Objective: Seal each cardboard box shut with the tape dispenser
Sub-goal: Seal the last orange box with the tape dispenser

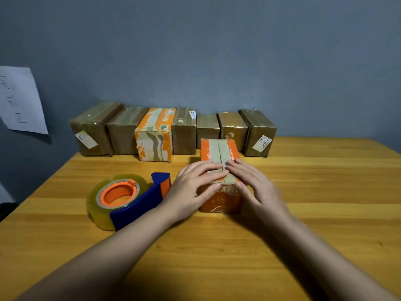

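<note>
An orange cardboard box (219,151) stands in the middle of the wooden table, its two top flaps meeting along a centre seam. My left hand (193,187) lies flat on the near left part of its top, thumb down the front face. My right hand (253,185) rests flat on the near right part, fingertips at the seam. Both hands press on the box with fingers spread. A blue and orange tape dispenser (123,198) with a clear tape roll lies on the table just left of my left hand, untouched.
Several cardboard boxes (171,131) stand in a row along the back of the table (325,192) against the grey wall. A sheet of paper (19,101) hangs on the wall at the left. The table's left edge runs diagonally near the dispenser.
</note>
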